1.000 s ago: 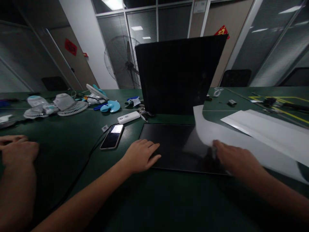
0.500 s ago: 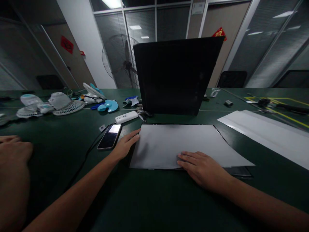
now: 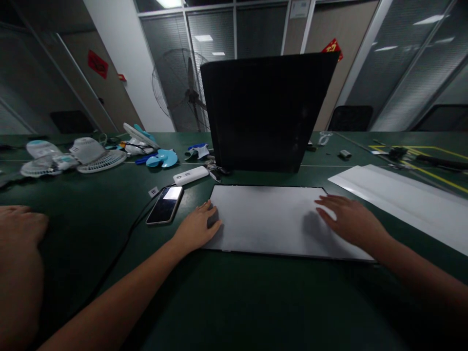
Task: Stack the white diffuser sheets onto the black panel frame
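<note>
A white sheet [image 3: 263, 219] lies flat over a thin dark-edged panel on the green table, its edges close to the panel's edges. My left hand [image 3: 197, 226] rests at the sheet's left edge with its fingers apart, holding nothing. Over the sheet's right part is my right hand [image 3: 349, 219], fingers spread and nothing in them; a shadow falls on the sheet beside it. Whether its fingertips touch the sheet I cannot tell. Behind the sheet stands a large black panel [image 3: 268, 112], leaning slightly.
Left of the sheet lie a phone [image 3: 165, 205], a white power bank [image 3: 190, 175] and a black cable. Fan parts [image 3: 98, 156] are farther back. More white sheets [image 3: 402, 200] lie at the right. Another person's hand [image 3: 24, 224] is at the far left.
My right hand has moved right and away from me, off the sheet's front edge. The sheet's right part now lines up with the panel beneath. My left hand has shifted slightly right.
</note>
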`<state>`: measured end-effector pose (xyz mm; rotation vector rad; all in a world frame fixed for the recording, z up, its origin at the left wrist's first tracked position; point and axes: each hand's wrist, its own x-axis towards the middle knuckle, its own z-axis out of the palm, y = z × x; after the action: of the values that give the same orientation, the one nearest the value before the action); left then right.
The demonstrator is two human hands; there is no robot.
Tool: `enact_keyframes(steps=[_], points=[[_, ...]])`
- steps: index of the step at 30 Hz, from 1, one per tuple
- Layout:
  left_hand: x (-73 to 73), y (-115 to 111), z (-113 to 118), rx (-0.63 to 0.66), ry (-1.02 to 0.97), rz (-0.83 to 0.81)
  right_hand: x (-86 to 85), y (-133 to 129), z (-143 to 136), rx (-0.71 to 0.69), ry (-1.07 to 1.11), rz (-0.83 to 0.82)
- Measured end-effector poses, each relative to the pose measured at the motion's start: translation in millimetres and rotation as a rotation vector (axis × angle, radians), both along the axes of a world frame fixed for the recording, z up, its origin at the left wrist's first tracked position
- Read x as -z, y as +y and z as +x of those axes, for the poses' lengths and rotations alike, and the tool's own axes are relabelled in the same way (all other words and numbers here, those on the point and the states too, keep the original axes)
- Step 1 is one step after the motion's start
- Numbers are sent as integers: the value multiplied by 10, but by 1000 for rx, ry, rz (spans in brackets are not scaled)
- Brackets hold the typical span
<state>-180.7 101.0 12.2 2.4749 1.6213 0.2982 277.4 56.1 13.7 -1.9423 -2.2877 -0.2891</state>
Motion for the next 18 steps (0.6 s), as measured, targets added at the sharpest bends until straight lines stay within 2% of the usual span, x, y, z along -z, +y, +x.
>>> enact_keyframes(steps=[2, 5, 8, 10, 12, 14, 18], points=[[23, -2, 1, -1, 4, 4, 77, 124, 569, 154, -56, 53], [16, -19, -15, 30, 9, 2, 259, 166, 1383, 350, -94, 147], [-45, -39, -49, 188, 33, -26, 417, 106, 1900, 619, 22, 26], [-97, -44, -67, 341, 81, -73, 452, 69, 2024, 716, 142, -90], [-139, -41, -71, 452, 135, -126, 427, 54, 2010, 734, 214, -174], [-162, -38, -63, 498, 167, -148, 368, 51, 1918, 739, 209, -188], [-167, -43, -33, 492, 172, -143, 267, 32, 1711, 686, 102, -144]])
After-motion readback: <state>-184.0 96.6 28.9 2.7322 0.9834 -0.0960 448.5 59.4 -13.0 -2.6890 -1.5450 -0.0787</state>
